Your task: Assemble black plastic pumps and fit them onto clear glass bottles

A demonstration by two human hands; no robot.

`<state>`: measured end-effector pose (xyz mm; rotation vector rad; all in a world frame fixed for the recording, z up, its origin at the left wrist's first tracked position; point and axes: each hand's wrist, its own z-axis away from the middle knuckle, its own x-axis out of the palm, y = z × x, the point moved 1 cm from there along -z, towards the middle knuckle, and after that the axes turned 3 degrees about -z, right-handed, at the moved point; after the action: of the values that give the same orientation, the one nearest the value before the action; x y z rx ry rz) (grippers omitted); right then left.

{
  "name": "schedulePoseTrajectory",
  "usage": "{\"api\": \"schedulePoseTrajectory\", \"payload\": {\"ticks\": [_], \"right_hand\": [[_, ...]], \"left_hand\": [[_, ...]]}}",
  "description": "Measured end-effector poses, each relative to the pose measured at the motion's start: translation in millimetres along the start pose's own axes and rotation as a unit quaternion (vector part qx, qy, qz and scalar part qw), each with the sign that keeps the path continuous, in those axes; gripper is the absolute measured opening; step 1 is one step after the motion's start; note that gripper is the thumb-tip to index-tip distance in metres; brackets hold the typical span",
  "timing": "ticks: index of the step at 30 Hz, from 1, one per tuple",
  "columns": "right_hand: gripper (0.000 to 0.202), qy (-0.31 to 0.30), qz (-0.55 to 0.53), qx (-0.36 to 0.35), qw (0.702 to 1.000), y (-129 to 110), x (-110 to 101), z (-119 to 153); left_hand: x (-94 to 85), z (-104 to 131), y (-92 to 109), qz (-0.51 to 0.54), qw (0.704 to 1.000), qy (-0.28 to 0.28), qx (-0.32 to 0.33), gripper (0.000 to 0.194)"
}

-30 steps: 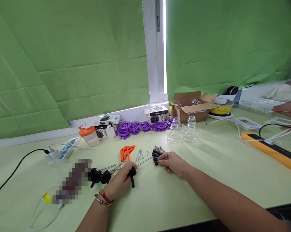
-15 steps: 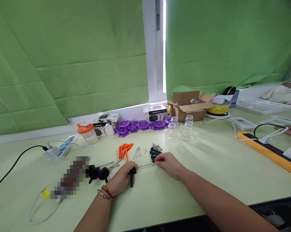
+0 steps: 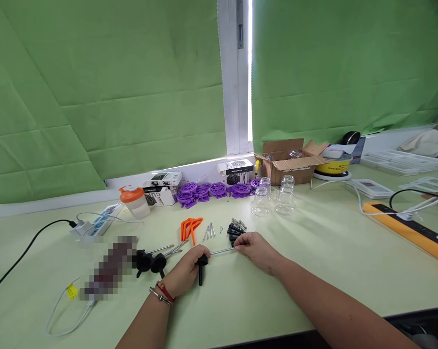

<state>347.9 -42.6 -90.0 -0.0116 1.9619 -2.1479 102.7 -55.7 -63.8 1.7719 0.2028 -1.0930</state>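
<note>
My left hand (image 3: 190, 265) is closed round a black plastic cup-shaped part (image 3: 203, 261) with a short handle pointing down. A thin metal rod (image 3: 222, 251) runs rightward from it. The rod's far end is pinched between thumb and fingers of my right hand (image 3: 253, 246); the tip itself is hidden. Just behind that hand lie several black tubular handles (image 3: 234, 231) and small springs (image 3: 241, 223). Left of my left hand rest similar black cup-shaped parts (image 3: 158, 263) with rods attached. Orange bent pieces (image 3: 190, 227) and several screws (image 3: 210, 230) lie beyond the hands.
Purple plastic parts (image 3: 218, 189) line the back beside printed boxes (image 3: 161, 195). Clear jars (image 3: 285, 198) stand before an open carton (image 3: 293, 169). An orange-lidded cup (image 3: 134, 201) and a power strip (image 3: 104, 220) are at left; a yellow-black bar (image 3: 408, 230) and cables lie right.
The camera view has shifted slightly, so everything appears a little further right and lower. Both hands keep their hold on the part and rod, with no clear movement between them.
</note>
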Motion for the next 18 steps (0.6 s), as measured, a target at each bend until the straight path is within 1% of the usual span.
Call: {"api": "schedulePoseTrajectory", "payload": {"ticks": [8,16,18], "right_hand": [[0.015,0.001,0.015,-0.007,1.000,4.1,1.2,-1.3],[0.013,-0.001,0.073,-0.026,0.997,2.6,1.1,0.5],[0.015,0.001,0.084,-0.034,0.996,2.0,1.4,1.2]], "left_hand": [[-0.9,-0.1,2.5,0.000,1.000,0.000,0.000,0.050],[-1.3,1.1,4.0,0.003,1.000,-0.004,-0.004,0.047],[-1.6,1.0,4.4,0.005,1.000,-0.005,-0.004,0.048]]}}
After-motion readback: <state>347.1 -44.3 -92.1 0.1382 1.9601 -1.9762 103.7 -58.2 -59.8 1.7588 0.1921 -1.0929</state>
